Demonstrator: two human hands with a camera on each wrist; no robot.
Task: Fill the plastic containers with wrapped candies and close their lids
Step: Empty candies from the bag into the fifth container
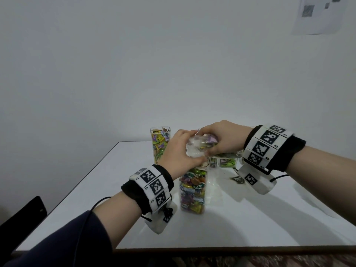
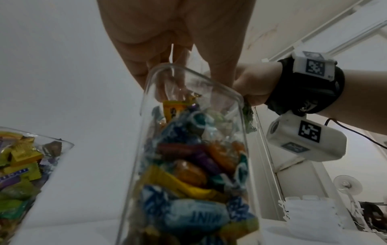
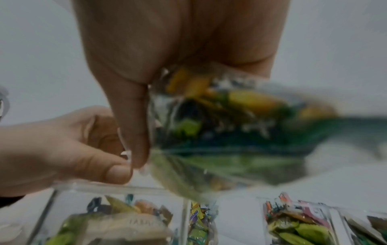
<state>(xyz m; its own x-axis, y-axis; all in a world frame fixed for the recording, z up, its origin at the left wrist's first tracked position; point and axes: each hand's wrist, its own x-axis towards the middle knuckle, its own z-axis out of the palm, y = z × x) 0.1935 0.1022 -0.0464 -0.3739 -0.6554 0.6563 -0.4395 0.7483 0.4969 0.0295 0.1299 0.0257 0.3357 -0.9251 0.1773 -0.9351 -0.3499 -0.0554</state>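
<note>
A tall clear container stands mid-table, packed nearly to its rim with wrapped candies. Directly over its open mouth both hands hold a clear plastic bag of candies. My left hand pinches the bag's crumpled end at the container's rim. My right hand grips the fuller part of the bag, which is blurred in the right wrist view. There my left hand pinches the plastic beside my right thumb. No lid shows on this container.
A second tall container full of yellow and green candies stands open at the back left. Low containers with candies sit behind the hands. A small dark wrapper lies on the white table. A dark chair stands at the left.
</note>
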